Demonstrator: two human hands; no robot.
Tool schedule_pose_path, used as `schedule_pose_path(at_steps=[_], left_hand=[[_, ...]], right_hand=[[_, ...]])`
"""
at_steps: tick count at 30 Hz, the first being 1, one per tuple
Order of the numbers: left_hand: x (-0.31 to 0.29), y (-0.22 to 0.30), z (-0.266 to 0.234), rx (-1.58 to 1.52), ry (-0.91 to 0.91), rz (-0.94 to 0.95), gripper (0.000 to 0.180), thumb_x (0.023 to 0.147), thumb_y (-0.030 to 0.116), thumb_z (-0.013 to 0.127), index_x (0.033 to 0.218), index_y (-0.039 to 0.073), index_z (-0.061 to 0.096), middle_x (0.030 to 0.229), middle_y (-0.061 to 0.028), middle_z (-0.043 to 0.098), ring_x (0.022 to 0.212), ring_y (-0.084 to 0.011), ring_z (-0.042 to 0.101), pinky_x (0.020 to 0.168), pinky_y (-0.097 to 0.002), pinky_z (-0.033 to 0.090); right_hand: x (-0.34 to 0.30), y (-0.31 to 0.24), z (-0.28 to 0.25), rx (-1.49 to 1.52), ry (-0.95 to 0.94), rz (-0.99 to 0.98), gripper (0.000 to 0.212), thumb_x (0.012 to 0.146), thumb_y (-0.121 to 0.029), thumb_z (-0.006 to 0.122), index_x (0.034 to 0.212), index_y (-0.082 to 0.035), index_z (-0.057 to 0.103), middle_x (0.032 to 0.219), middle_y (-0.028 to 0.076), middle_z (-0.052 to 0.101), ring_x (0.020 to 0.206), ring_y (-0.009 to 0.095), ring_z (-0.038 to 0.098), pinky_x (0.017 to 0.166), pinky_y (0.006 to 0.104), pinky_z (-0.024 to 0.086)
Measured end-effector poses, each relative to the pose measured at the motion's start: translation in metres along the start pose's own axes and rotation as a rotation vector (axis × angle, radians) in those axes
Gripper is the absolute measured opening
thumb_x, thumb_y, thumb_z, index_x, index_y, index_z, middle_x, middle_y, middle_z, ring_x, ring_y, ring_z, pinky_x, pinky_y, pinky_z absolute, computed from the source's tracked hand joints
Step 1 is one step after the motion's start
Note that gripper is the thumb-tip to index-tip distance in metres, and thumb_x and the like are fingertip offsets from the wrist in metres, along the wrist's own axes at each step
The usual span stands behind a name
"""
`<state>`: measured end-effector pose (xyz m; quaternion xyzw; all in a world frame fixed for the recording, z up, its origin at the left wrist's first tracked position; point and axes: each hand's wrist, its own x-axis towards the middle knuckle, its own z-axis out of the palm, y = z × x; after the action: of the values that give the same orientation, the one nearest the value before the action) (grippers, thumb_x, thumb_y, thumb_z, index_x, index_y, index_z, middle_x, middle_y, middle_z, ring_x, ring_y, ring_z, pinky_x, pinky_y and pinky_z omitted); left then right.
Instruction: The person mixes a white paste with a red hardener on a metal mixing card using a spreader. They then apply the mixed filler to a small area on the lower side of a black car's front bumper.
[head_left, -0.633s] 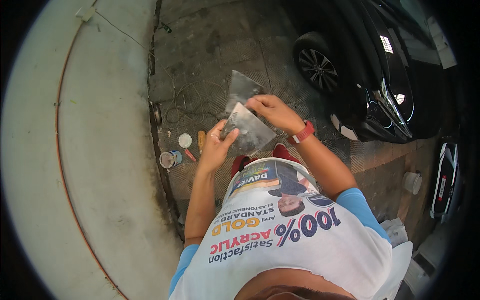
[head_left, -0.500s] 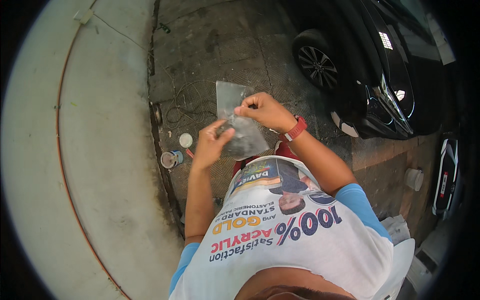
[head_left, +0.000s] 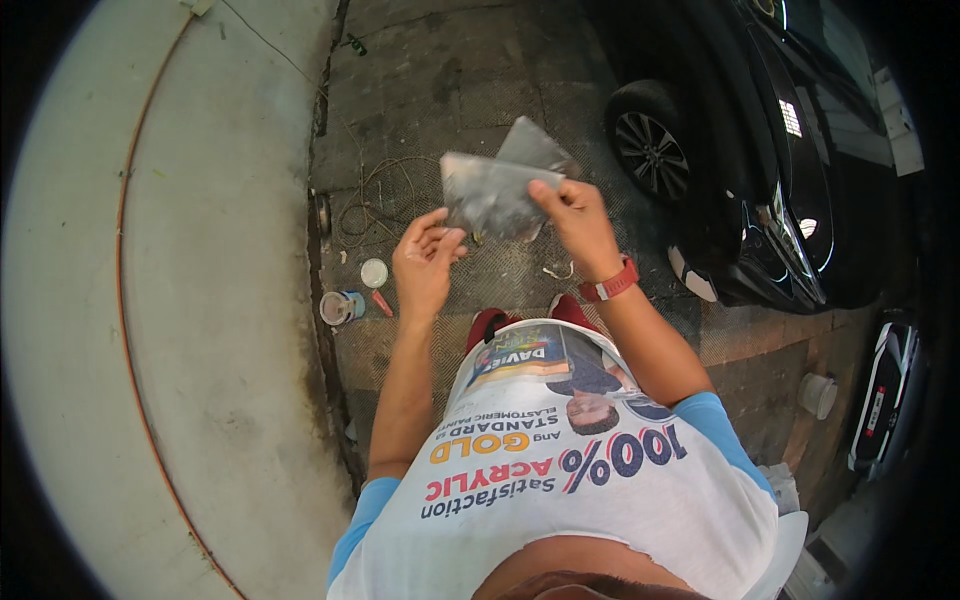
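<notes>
Right grip (head_left: 578,225) pinched on clear sheets (head_left: 495,192), left grip (head_left: 425,265) half-curled, empty, just beside them, tub (head_left: 342,307) on floor (head_left: 420,100) near wall (head_left: 230,300).

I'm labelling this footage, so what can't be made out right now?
All in the head view:
Grey, translucent, flat sheets: surface detail, blurred.
Bare right hand: some fingers, hidden behind those sheets.
Glossy black car: far end, cut off by the top edge.
Whitish round bucket: contents, too small and dim.
</notes>
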<state>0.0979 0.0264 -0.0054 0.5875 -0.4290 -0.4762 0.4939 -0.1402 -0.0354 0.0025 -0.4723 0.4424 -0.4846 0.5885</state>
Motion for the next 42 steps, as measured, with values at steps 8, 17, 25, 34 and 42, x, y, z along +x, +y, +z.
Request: schedule_pose_path(at_steps=[8,17,25,34,42], left_hand=[[-0.018,0.037,0.044,0.813,-0.079,0.823,0.067,0.099,0.030,0.072,0.158,0.010,0.050,0.160,-0.0206,0.049,0.151,-0.0408,0.042,0.123,-0.0556,0.033],[0.005,-0.045,0.001,0.467,0.070,0.207,0.071,0.109,0.050,0.058,0.155,-0.002,0.045,0.159,-0.0223,0.049,0.152,-0.0377,0.040,0.124,-0.0529,0.030],[0.003,0.006,0.022,-0.373,0.042,0.250,0.032,0.109,0.013,0.065,0.137,0.004,0.053,0.124,-0.0063,0.070,0.110,-0.0139,0.067,0.095,-0.0302,0.054],[-0.003,0.012,0.025,-0.329,-0.213,0.108,0.029,0.108,0.012,0.064,0.133,0.003,0.054,0.121,-0.0075,0.071,0.107,-0.0131,0.068,0.096,-0.0307,0.055],[0.018,0.013,-0.013,-0.307,0.074,0.080,0.031,0.114,0.024,0.056,0.140,0.008,0.049,0.123,-0.0068,0.068,0.109,-0.0137,0.067,0.088,-0.0330,0.058]], right_hand=[[-0.002,0.001,-0.005,-0.218,-0.018,0.022,0.033,0.105,-0.027,0.070,0.101,0.004,0.079,0.080,-0.005,0.067,0.071,0.003,0.053,0.063,0.0246,0.043],[-0.008,-0.006,-0.009,-0.061,0.094,0.006,0.037,0.105,-0.033,0.074,0.099,0.003,0.079,0.088,-0.004,0.073,0.075,0.003,0.057,0.065,0.0244,0.045],[-0.005,0.023,-0.043,-0.610,-0.122,0.012,0.047,0.103,-0.041,0.070,0.093,0.004,0.080,0.071,0.009,0.068,0.066,0.008,0.057,0.061,0.0327,0.046],[0.008,-0.029,-0.015,-0.475,-0.393,0.051,0.038,0.102,-0.036,0.075,0.090,0.000,0.080,0.067,-0.006,0.061,0.061,0.006,0.050,0.057,0.0277,0.041],[-0.014,-0.048,-0.015,-0.354,0.147,-0.223,0.025,0.096,-0.017,0.077,0.112,0.001,0.070,0.096,0.007,0.072,0.089,0.013,0.065,0.079,0.0310,0.052]])
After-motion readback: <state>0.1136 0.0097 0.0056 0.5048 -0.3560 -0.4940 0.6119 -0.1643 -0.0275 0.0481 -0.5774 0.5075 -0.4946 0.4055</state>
